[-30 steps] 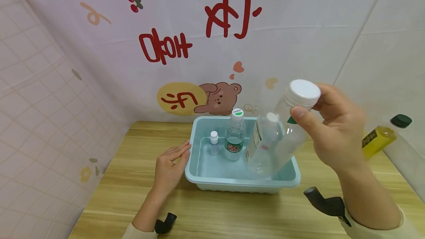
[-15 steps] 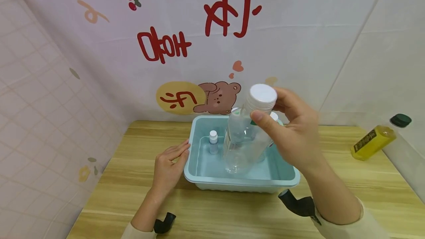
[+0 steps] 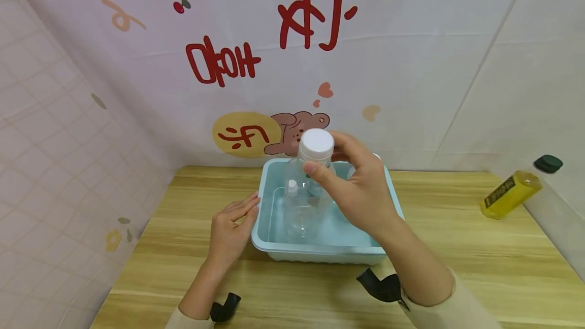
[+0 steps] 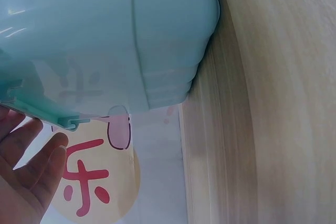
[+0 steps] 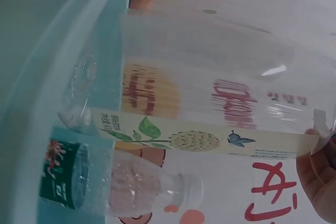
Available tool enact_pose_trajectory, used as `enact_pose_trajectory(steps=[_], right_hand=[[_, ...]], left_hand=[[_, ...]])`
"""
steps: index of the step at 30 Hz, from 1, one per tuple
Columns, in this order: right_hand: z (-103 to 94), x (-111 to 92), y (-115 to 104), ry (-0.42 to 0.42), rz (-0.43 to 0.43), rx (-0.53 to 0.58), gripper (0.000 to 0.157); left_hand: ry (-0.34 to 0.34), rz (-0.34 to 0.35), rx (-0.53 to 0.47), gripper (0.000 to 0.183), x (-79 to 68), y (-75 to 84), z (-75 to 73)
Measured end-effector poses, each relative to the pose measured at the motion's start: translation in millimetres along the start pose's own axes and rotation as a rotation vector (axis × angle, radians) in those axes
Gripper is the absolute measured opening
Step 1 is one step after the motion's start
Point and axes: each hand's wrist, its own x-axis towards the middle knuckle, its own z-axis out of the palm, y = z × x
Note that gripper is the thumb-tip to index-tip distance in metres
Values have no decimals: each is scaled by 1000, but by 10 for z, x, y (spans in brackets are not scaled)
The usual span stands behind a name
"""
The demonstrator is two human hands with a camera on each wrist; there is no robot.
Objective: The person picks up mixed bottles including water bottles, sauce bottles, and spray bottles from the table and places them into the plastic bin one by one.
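Observation:
My right hand (image 3: 363,189) grips a large clear plastic bottle (image 3: 299,215) just below its white screw cap, thumb on the near side. The bottle is upright, its lower part inside the light-blue plastic basin (image 3: 320,250). A strip label with a flower and a butterfly runs along it in the right wrist view. My left hand (image 3: 230,230) rests its extended fingers against the basin's left rim. A small white-capped bottle (image 3: 292,186) shows through the clear one. A green-labelled bottle (image 5: 134,182) stands beside it in the basin, mostly hidden in the head view.
At right on the wooden table (image 3: 439,202) leans a bottle of yellow liquid (image 3: 509,194) with a dark green cap. Behind the basin hangs a white cloth (image 3: 411,65) with red characters and a bear print. Another bottle in the basin is mostly behind my right hand.
My right hand has carried the large clear bottle leftward over the basin and lowered it, turning it more upright. The left hand has stayed at the rim.

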Motion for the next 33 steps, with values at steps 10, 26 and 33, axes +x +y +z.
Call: enact_pose_trajectory(steps=[10,26,33], right_hand=[[202,-42,133,-59,62,-11,49],[360,-94,387,-116,201,-42,43],[407,-135,444,-142,264,-73,46]], left_hand=[[3,8,-4,25,1,-3,-1],[21,26,6,26,-6,-44,12],[19,27,4,27,-5,-32,14]])
